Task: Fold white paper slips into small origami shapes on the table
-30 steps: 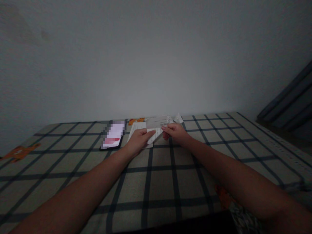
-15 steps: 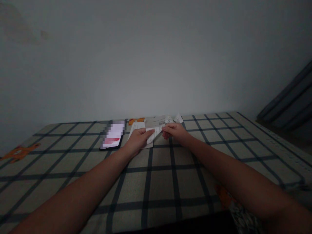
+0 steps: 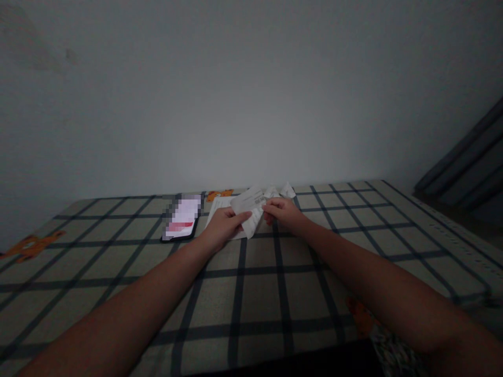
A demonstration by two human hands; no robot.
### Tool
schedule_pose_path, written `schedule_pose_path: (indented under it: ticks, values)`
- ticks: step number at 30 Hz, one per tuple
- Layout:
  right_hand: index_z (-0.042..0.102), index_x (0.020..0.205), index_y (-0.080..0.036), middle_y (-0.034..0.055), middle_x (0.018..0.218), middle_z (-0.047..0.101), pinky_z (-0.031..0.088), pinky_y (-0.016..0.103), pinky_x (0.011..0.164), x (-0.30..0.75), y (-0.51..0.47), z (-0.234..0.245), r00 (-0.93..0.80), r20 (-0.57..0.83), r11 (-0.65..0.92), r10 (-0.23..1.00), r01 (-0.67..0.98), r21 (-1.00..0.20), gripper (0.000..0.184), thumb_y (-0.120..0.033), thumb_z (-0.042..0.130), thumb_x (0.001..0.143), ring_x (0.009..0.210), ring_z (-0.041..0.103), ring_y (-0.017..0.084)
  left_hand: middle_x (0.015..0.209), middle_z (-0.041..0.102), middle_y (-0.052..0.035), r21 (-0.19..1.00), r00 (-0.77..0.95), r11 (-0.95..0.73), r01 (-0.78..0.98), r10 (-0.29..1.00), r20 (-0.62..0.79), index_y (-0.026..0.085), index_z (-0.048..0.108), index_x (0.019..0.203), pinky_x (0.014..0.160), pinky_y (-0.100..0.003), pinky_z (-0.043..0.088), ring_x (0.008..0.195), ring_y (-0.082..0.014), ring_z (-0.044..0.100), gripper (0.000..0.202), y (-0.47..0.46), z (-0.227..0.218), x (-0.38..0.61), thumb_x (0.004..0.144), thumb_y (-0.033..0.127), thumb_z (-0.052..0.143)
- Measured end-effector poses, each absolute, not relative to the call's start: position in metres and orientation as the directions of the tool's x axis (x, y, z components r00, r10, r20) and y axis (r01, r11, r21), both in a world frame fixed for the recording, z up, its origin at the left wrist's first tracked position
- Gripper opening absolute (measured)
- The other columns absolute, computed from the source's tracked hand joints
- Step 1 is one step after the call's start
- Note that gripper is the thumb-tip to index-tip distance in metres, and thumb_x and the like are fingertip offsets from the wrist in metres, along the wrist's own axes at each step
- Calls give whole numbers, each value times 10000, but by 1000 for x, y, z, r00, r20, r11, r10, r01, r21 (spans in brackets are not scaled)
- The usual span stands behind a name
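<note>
Between my hands is a creased sheet of white printed paper (image 3: 250, 203), tilted up off the bed, its lower part bent toward me. My left hand (image 3: 226, 225) pinches its left side, thumb on top. At the right edge, my right hand (image 3: 283, 210) grips it between thumb and curled fingers. Beneath the left hand lies a flat white printed sheet (image 3: 237, 235), partly covered by the hand and the held paper. Crumpled white paper (image 3: 288, 190) sits just beyond my right hand. What is printed is too small to read.
A phone (image 3: 183, 217) with a lit, blurred screen lies left of my left hand. Everything rests on a checked cloth (image 3: 259, 293) with orange bear figures (image 3: 35, 245). A pale wall (image 3: 251, 104) rises behind; dark folded fabric (image 3: 467, 162) hangs at the right.
The held paper has turned, with its lower end now hanging further down and more of its face opened out. My hands have barely shifted; the phone and the crumpled paper stay in place.
</note>
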State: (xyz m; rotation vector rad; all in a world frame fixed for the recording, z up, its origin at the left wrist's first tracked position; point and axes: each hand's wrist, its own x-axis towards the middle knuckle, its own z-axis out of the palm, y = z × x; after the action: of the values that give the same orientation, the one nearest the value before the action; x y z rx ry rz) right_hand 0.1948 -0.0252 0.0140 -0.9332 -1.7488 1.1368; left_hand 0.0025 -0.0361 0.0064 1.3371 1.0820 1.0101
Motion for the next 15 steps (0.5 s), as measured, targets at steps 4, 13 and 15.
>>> schedule_pose_path:
  ticks: [4, 13, 15]
  values:
    - [533, 626, -147, -5, 564, 542, 411, 223, 509, 195, -22, 11, -340, 241, 284, 909, 80, -955, 228, -331, 507, 757, 504, 507, 84, 826, 674, -122, 999, 209, -16, 43, 978, 7, 99, 665, 859, 517, -235, 397, 598, -144, 576, 323, -38, 8, 3, 654, 348, 650]
    - [555, 652, -143, 6, 596, 561, 428, 221, 514, 195, -22, 12, -375, 234, 285, 897, 87, -954, 278, -382, 493, 781, 510, 518, 83, 791, 677, -106, 994, 165, -59, 93, 985, 43, 102, 677, 827, 508, -233, 389, 575, -133, 560, 302, -39, 10, 3, 660, 353, 649]
    - [564, 662, -146, 6, 605, 571, 435, 225, 526, 195, -22, 10, -441, 214, 285, 872, 100, -953, 297, -407, 493, 785, 524, 526, 87, 747, 674, -100, 990, 163, -75, 116, 985, 56, 100, 679, 794, 506, -235, 392, 560, -133, 554, 295, -40, 11, 3, 659, 361, 649]
